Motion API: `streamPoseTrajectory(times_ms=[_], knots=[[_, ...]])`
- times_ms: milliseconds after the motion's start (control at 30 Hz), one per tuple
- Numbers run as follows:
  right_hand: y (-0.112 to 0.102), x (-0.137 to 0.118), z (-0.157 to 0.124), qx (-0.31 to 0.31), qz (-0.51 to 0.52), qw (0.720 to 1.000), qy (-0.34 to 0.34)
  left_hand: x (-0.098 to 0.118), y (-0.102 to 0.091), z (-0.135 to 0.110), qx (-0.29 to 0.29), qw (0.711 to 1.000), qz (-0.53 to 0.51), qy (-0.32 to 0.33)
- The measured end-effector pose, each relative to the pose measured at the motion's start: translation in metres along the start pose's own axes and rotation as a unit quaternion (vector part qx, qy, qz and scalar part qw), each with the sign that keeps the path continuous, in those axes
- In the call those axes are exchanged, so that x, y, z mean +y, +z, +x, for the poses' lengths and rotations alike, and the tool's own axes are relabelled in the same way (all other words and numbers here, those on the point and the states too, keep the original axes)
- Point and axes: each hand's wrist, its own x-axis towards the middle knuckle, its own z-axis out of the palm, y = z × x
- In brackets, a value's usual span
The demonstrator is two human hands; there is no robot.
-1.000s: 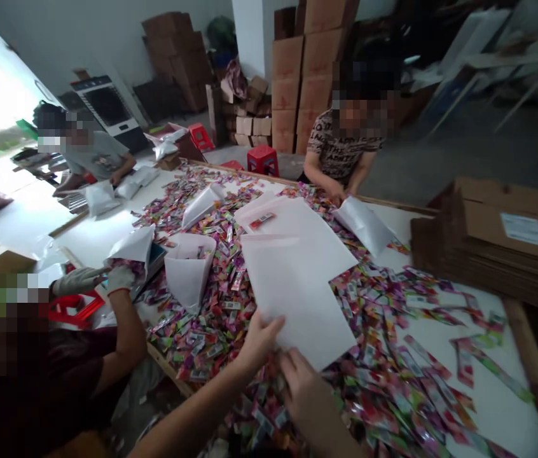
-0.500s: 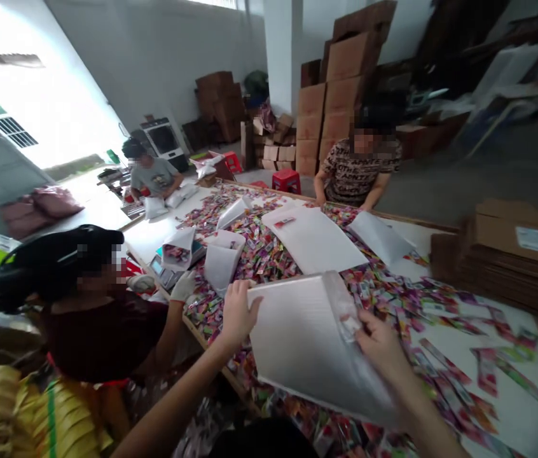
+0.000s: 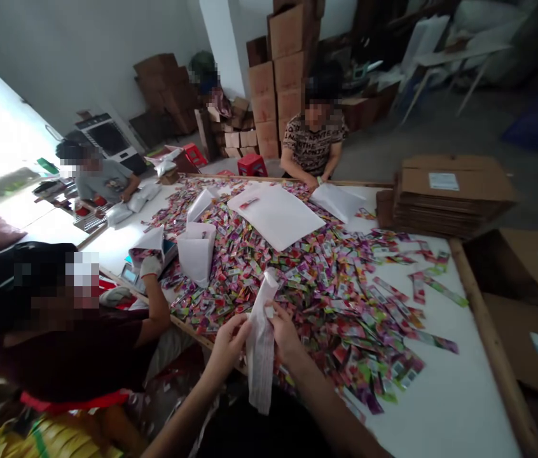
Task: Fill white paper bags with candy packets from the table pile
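A white plastic bag (image 3: 260, 356), seen nearly edge-on as a narrow strip, is held upright between my hands over the table's near edge. My left hand (image 3: 231, 340) pinches its left side, fingers closed. On the other side my right hand (image 3: 285, 331) grips it near the top, fingers curled. Beyond and beneath lies a wide heap of small colourful packets (image 3: 269, 254). Flat on the heap rests a stack of white bags (image 3: 281, 219) with one packet on top. An upright white bag (image 3: 196, 254) stands left of it.
At left, a co-worker's gloved hand (image 3: 151, 267) touches an opened white bag (image 3: 147, 242) by a scale (image 3: 130, 273). A person across the table (image 3: 314, 140) handles another bag (image 3: 338, 200). Flattened cartons (image 3: 441, 197) lie at right, beside the wooden table rim (image 3: 483, 337).
The bag between my hands has turned from broad side to nearly edge-on and come lower and closer to me. My hands have drawn together. The view has swung right.
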Motion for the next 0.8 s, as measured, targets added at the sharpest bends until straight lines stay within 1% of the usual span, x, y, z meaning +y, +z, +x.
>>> streamPoseTrajectory(times_ms=[67, 133, 167, 233, 300, 333, 367, 433, 467, 500, 533, 567, 600, 633, 667, 700, 733, 767, 800], knots=[[-0.001, -0.002, -0.002, 0.016, 0.012, 1.0, 0.019, 0.0, 0.001, 0.0, 0.006, 0.999, 0.049, 0.008], [-0.006, -0.008, -0.004, 0.045, -0.001, 0.999, 0.015, -0.003, -0.007, 0.001, 0.03, 0.987, 0.154, 0.025], [-0.012, -0.013, -0.005, 0.06, -0.028, 0.998, -0.004, -0.006, -0.014, 0.002, 0.053, 0.975, 0.213, 0.028], [-0.026, -0.021, -0.007, 0.083, -0.119, 0.988, -0.061, -0.012, -0.036, 0.003, 0.107, 0.943, 0.315, 0.015], [-0.043, -0.024, -0.008, 0.087, -0.23, 0.962, -0.115, -0.016, -0.06, 0.003, 0.143, 0.912, 0.383, -0.003], [-0.05, -0.02, -0.008, 0.074, -0.275, 0.95, -0.13, -0.016, -0.07, 0.002, 0.151, 0.9, 0.409, 0.002], [-0.056, -0.014, -0.007, 0.054, -0.302, 0.942, -0.133, -0.014, -0.078, 0.001, 0.155, 0.89, 0.429, 0.019], [-0.07, 0.006, -0.002, 0.013, -0.307, 0.945, -0.111, -0.005, -0.085, -0.003, 0.162, 0.866, 0.469, 0.058], [-0.078, 0.018, 0.003, 0.006, -0.3, 0.949, -0.095, 0.001, -0.086, -0.005, 0.174, 0.852, 0.491, 0.063], [-0.088, 0.03, 0.008, 0.013, -0.298, 0.951, -0.08, 0.007, -0.086, -0.007, 0.184, 0.838, 0.511, 0.057], [-0.1, 0.041, 0.015, 0.035, -0.301, 0.951, -0.068, 0.012, -0.085, -0.008, 0.19, 0.826, 0.53, 0.043], [-0.112, 0.05, 0.023, 0.067, -0.308, 0.947, -0.059, 0.016, -0.083, -0.009, 0.188, 0.818, 0.543, 0.031], [-0.125, 0.057, 0.032, 0.1, -0.326, 0.938, -0.055, 0.018, -0.081, -0.009, 0.177, 0.816, 0.549, 0.026], [-0.136, 0.063, 0.043, 0.129, -0.358, 0.923, -0.053, 0.018, -0.079, -0.009, 0.161, 0.82, 0.549, 0.031], [-0.143, 0.068, 0.055, 0.148, -0.403, 0.901, -0.052, 0.017, -0.077, -0.008, 0.14, 0.826, 0.544, 0.044], [-0.146, 0.072, 0.067, 0.159, -0.462, 0.871, -0.053, 0.013, -0.076, -0.006, 0.125, 0.832, 0.538, 0.059], [-0.144, 0.077, 0.08, 0.159, -0.525, 0.834, -0.054, 0.008, -0.075, -0.005, 0.114, 0.836, 0.531, 0.071], [-0.137, 0.083, 0.093, 0.143, -0.585, 0.796, -0.054, 0.003, -0.074, -0.005, 0.105, 0.84, 0.527, 0.076], [-0.126, 0.089, 0.106, 0.112, -0.632, 0.765, -0.051, -0.004, -0.073, -0.004, 0.097, 0.842, 0.525, 0.073]])
